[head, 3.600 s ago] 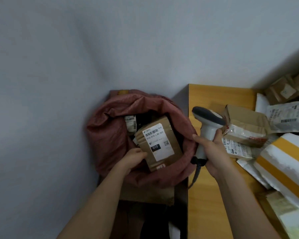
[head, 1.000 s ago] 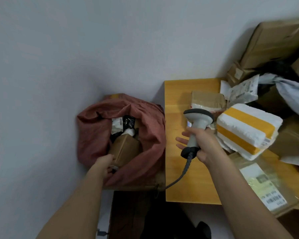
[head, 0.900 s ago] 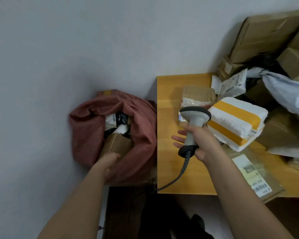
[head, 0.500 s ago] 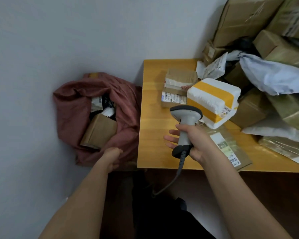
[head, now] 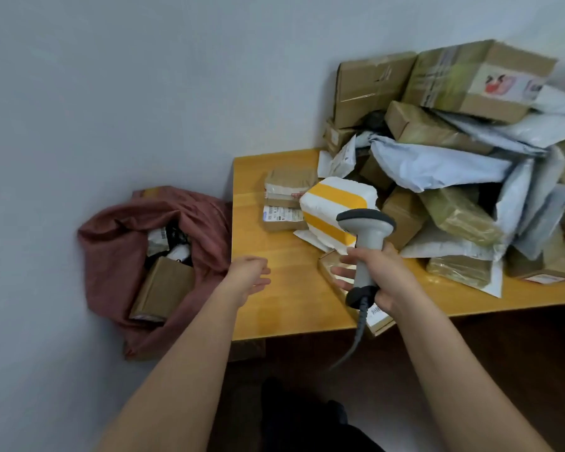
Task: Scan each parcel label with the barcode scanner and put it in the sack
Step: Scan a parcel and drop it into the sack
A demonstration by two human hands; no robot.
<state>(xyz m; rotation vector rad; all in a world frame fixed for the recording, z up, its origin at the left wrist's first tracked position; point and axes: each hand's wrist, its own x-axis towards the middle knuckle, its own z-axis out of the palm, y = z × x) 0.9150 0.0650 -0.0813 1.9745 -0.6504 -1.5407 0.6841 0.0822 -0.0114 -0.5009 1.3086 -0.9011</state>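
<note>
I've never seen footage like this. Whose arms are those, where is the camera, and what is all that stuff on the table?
No machine here: these are a person's own two arms, filmed by one wide-angle camera worn on the head, looking forward and down. The right hand grips a grey barcode scanner, its cable hanging below the wooden table. The left hand is empty, fingers relaxed, above the table's left edge. On the table lies a heap of parcels: brown boxes, grey mailing bags, and a white parcel with yellow stripes just beyond the scanner. Left of the table, against the wall, sits an open reddish sack with a brown box and other packages inside.
</note>
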